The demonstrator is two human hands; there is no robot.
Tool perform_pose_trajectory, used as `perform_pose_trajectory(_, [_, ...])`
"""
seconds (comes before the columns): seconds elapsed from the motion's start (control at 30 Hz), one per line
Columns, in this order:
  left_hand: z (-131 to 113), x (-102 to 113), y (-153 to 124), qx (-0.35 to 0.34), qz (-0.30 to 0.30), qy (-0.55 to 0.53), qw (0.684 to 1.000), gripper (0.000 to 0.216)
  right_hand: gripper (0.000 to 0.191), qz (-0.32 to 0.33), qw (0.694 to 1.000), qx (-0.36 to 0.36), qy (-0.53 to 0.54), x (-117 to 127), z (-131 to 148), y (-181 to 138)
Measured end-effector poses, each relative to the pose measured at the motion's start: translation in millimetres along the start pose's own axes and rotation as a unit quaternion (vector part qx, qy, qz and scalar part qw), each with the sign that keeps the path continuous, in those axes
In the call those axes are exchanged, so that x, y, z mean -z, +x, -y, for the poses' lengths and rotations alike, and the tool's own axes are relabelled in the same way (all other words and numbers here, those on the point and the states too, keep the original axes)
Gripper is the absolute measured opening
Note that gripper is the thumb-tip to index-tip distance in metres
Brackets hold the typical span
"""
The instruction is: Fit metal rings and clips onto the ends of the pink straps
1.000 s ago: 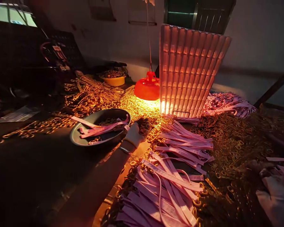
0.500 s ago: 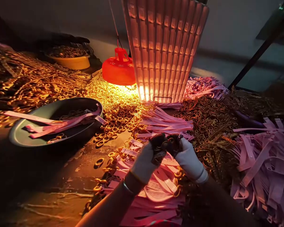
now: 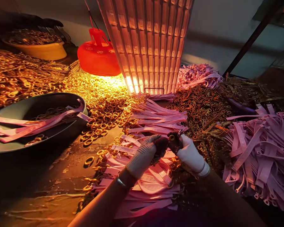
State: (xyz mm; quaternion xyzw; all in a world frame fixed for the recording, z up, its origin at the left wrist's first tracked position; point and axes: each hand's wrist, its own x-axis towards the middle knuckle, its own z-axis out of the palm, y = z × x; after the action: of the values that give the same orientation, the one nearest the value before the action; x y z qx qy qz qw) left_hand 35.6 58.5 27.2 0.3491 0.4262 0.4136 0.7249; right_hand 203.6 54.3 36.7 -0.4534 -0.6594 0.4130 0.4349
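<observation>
Over the past second the left hand [image 3: 143,154], in a dotted, pale work glove with blackened fingertips, has left the edge of the heap of gold-coloured metal rings [image 3: 106,101] next to the round grey-green bowl [image 3: 11,108], and the right hand [image 3: 189,153], in a white, dark-fingered glove, has come across from the right edge; the 2 now meet above a bed of flat pink strips [image 3: 132,205]. The right thumb and fingertips are pinched together on what looks like a small dark ring [image 3: 171,137], facing the left fingertips. The left fingers are curled inward; whether they grip something, I cannot tell.

Rings lie along the ends of the pink strips under the hands, and 1 loose ring sits apart on the worn brown tabletop [image 3: 71,176]. More pink strips are piled at the right, and the bright red lamp [image 3: 98,58] lights the heap.

My judgement is that the step in hand is close fingertip work on the ring, perhaps turning or opening it. The next move calls for a steady pinch, with the ring kept angled towards the left hand
</observation>
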Motion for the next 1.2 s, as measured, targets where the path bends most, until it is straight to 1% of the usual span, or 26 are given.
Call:
perform_pose_trajectory(0.03, [1.4,2.1,1.1,0.019,0.011,-0.003,1.0,0.032,0.024,0.012,0.997,0.037,-0.068,4.3,-0.3,-4.0])
perform_pose_trajectory(0.07, [3.0,4.1,2.2,0.033,0.025,-0.004,0.999,0.033,0.029,0.027,0.986,0.077,-0.146,8.8,-0.4,-7.3])
perform_pose_trajectory(0.13, [7.0,7.2,3.9,0.048,0.058,0.008,0.997,0.037,0.034,0.06,0.943,0.132,-0.301,16.6,-1.0,-11.3])
perform_pose_trajectory(0.2, [12.0,7.7,5.2,0.06,0.086,0.027,0.994,0.04,0.028,0.081,0.898,0.145,-0.406,20.3,-2.5,-12.7])
perform_pose_trajectory(0.23, [14.4,6.7,5.5,0.073,0.095,0.035,0.992,0.04,0.026,0.086,0.88,0.149,-0.442,20.7,-3.4,-13.3])
perform_pose_trajectory(0.3, [16.8,2.7,4.2,0.115,0.11,0.054,0.986,0.037,0.025,0.073,0.85,0.15,-0.499,20.4,-4.8,-16.1])
perform_pose_trajectory(0.37, [14.7,-2.6,-0.8,0.131,0.108,0.085,0.982,0.038,0.024,0.07,0.82,0.137,-0.551,21.4,-3.8,-21.2])
perform_pose_trajectory(0.4, [11.9,-5.1,-4.6,0.122,0.101,0.107,0.982,0.04,0.021,0.087,0.806,0.124,-0.572,23.0,-1.9,-24.1])
perform_pose_trajectory(0.43, [8.3,-7.3,-9.1,0.107,0.093,0.132,0.981,0.04,0.018,0.117,0.795,0.107,-0.586,25.1,1.0,-26.6])
perform_pose_trajectory(0.5, [-0.1,-10.5,-18.1,0.08,0.085,0.197,0.973,0.033,0.016,0.202,0.783,0.076,-0.584,30.3,9.2,-29.3])
perform_pose_trajectory(0.53, [-4.1,-11.5,-21.9,0.071,0.091,0.225,0.967,0.027,0.016,0.238,0.784,0.058,-0.571,32.6,14.1,-29.3])
perform_pose_trajectory(0.57, [-7.4,-12.2,-24.6,0.07,0.101,0.241,0.963,0.022,0.014,0.259,0.789,0.04,-0.555,34.1,18.9,-28.6])
perform_pose_trajectory(0.63, [-10.7,-12.8,-26.5,0.079,0.121,0.226,0.963,0.016,0.013,0.269,0.804,0.011,-0.531,33.4,27.2,-27.0])
perform_pose_trajectory(0.7, [-9.0,-12.3,-24.9,0.096,0.128,0.157,0.975,0.018,0.015,0.253,0.809,-0.006,-0.531,26.7,31.9,-29.1])
perform_pose_trajectory(0.8, [-0.2,-9.5,-20.8,0.126,0.12,0.08,0.982,0.029,0.016,0.21,0.806,-0.026,-0.553,10.4,32.3,-41.6])
perform_pose_trajectory(0.9, [5.1,-5.6,-16.2,0.156,0.123,0.056,0.978,0.034,0.012,0.198,0.808,-0.042,-0.553,4.2,28.2,-51.1])
perform_pose_trajectory(0.97, [1.8,-4.2,-8.2,0.158,0.123,0.078,0.977,0.035,0.012,0.19,0.828,-0.047,-0.525,13.6,22.9,-46.0])
perform_pose_trajectory(1.0, [-1.9,-4.2,-1.3,0.139,0.114,0.11,0.978,0.034,0.014,0.174,0.844,-0.052,-0.506,21.9,19.0,-39.7])
perform_pose_trajectory(1.03, [-6.1,-4.8,7.9,0.101,0.099,0.157,0.977,0.03,0.016,0.149,0.859,-0.063,-0.486,31.5,14.1,-31.7])
perform_pose_trajectory(1.07, [-10.4,-6.1,19.1,0.046,0.079,0.216,0.972,0.024,0.019,0.116,0.869,-0.081,-0.473,41.2,8.3,-22.7])
perform_pose_trajectory(1.1, [-14.1,-8.0,32.0,-0.014,0.058,0.277,0.959,0.017,0.022,0.084,0.873,-0.102,-0.469,49.8,1.8,-13.8])
perform_pose_trajectory(1.13, [-16.4,-10.5,45.9,-0.066,0.041,0.329,0.941,0.012,0.024,0.062,0.871,-0.119,-0.473,56.3,-5.0,-5.7])
perform_pose_trajectory(1.17, [-17.2,-13.3,60.0,-0.101,0.03,0.368,0.924,0.011,0.025,0.056,0.865,-0.131,-0.481,60.1,-11.8,1.0])
perform_pose_trajectory(1.2, [-16.3,-16.2,73.4,-0.121,0.023,0.392,0.912,0.013,0.025,0.062,0.859,-0.135,-0.49,60.9,-18.2,5.6])
